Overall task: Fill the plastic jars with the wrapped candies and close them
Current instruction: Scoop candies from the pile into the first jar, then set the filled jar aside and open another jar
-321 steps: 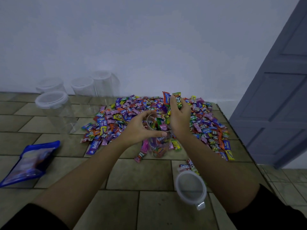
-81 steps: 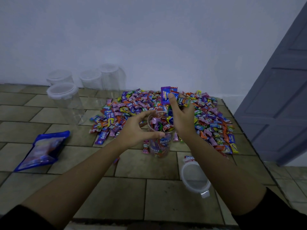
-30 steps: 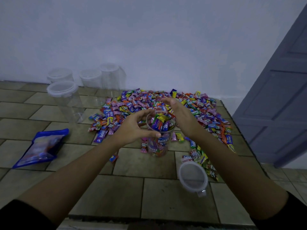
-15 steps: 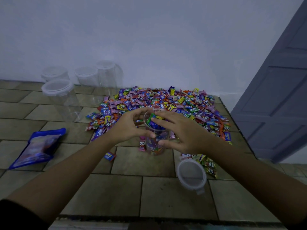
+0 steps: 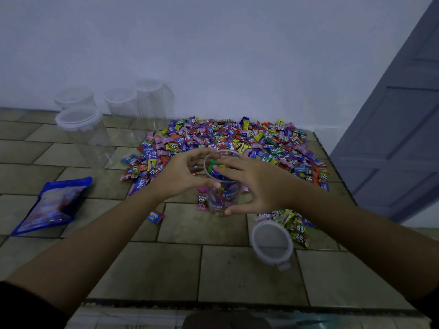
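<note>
The tiled worktop [image 5: 237,269] carries everything. The heap of wrapped candies [image 5: 237,138] spreads from 12 to 2 o'clock of centre. They are light, crinkly and slippery, so they are likely to spill from a pinch and are best scooped by the handful. Four lidded empty jars [image 5: 85,134] stand at 10 o'clock, clear and thin-walled. They are probably light enough to tip, so each would need holding round the wall while it is filled. A blue bag [image 5: 52,205] lies flat at 8 o'clock.

At centre, the left hand [image 5: 175,176] wraps its fingers round the upper wall of the open jar [image 5: 224,195], steadying it upright. The right hand [image 5: 259,184] lies flat-fingered across the mouth, on the candies heaped to the rim, with its thumb low against the wall. The filled jar should feel firmer and heavier, and safest gripped round its middle.

Its lid [image 5: 270,243] lies at 5 o'clock, stiff and best taken by the rim. One stray candy [image 5: 155,216] lies at 7 o'clock.
</note>
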